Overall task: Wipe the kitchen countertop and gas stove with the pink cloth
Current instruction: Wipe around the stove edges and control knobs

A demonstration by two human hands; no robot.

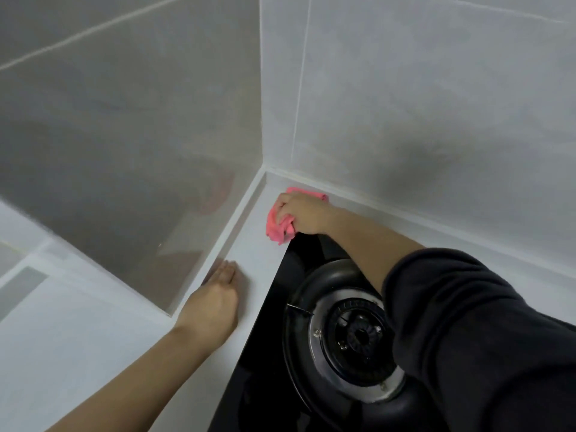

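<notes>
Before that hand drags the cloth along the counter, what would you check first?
1. Grip: the right hand grips the pink cloth: ok.
2. Contact: the cloth lies on the countertop in the corner: ok.
3. Path: the left hand rests flat on the strip beside the gas stove, in a forward wipe's way: not ok.
4. Flame: none seen at the burner: ok.
5. Clearance: dark sleeve above the burner: cannot tell.
6. Cloth dampness: cannot tell.

The right hand [304, 215] hides much of the pink cloth [276, 229]; the sleeve [483, 322] overlaps the gas stove [265, 353].
</notes>
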